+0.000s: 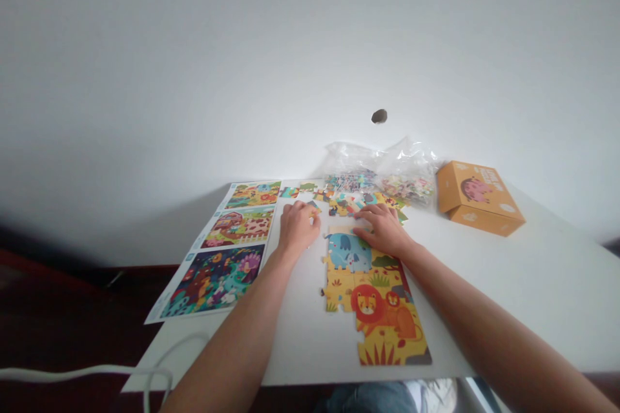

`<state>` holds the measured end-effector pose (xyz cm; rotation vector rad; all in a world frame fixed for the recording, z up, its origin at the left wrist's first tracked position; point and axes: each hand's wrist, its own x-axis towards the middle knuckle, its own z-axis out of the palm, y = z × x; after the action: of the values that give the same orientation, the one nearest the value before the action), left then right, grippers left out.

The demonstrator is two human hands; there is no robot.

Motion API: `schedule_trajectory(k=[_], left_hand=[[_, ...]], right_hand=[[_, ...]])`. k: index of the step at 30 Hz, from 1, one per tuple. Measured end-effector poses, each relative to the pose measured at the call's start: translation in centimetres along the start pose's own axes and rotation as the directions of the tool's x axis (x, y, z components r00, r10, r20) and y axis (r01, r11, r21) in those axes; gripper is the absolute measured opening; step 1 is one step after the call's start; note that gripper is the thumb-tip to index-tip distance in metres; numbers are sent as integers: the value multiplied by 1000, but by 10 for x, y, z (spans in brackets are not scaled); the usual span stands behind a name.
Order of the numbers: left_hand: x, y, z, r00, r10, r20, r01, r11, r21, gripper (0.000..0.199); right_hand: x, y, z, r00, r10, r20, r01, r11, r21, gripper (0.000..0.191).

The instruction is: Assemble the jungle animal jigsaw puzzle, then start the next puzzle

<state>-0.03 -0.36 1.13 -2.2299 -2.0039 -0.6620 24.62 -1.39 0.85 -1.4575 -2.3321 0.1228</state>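
My left hand (298, 229) is over the table left of the partly joined puzzle, its fingers curled round a small jigsaw piece (314, 208) that peeks out at the fingertips. The joined puzzle (375, 300) shows blue elephants at the top and an orange lion with a cub below; its lower left is stepped. My right hand (385, 232) lies at its upper right edge, palm down with fingers stretched out, thumb over the elephant part. Just past those fingertips is a group of loose jigsaw pieces (341, 205), partly covered by the hand.
A picture sheet (220, 271) with three printed scenes lies on the left. Clear bags of pieces (407, 184) rest against the wall. An orange box (477, 197) with a pig on it stands at the back right. A white cable (87, 371) hangs at the lower left.
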Motion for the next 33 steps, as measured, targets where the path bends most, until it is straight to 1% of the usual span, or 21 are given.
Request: schedule_trajectory(k=[2,3,5,7,10,14,17,21,29,33], left_hand=[[-1,5,4,984,177,27,-174,981,-81,31],[-2,7,6,970,235,62,-227,968,-108,33],[-2,9,11,954,273,126,-256,957,-141,34],[-2,10,14,955,253,153,-229,960,-160,33],[-2,10,14,971,193,143,-169,971,-167,32],[-3,13,12,982,140,128,-119,980,-161,31],[-4,14,12,985,128,116,-108,980,-169,31],[-4,13,13,985,119,125,-97,981,-170,40],[-3,10,13,990,38,133,-23,994,-111,35],[-5,10,13,991,42,127,-30,995,-92,40]], right_hand=[[0,0,1,1000,-17,12,17,1000,-13,44],[0,0,2,999,-29,27,29,999,-18,48],[0,1,4,997,-48,62,50,999,-18,54],[-1,2,5,995,-55,77,56,998,-11,55],[-1,2,6,995,-66,70,66,998,5,55],[-2,0,4,994,-93,54,91,995,39,53],[-2,-2,2,994,-105,42,102,993,57,51],[-3,-1,1,993,-114,41,111,992,60,51],[-3,-1,3,993,-109,39,107,993,50,48],[-4,-2,2,993,-110,36,108,993,48,47]])
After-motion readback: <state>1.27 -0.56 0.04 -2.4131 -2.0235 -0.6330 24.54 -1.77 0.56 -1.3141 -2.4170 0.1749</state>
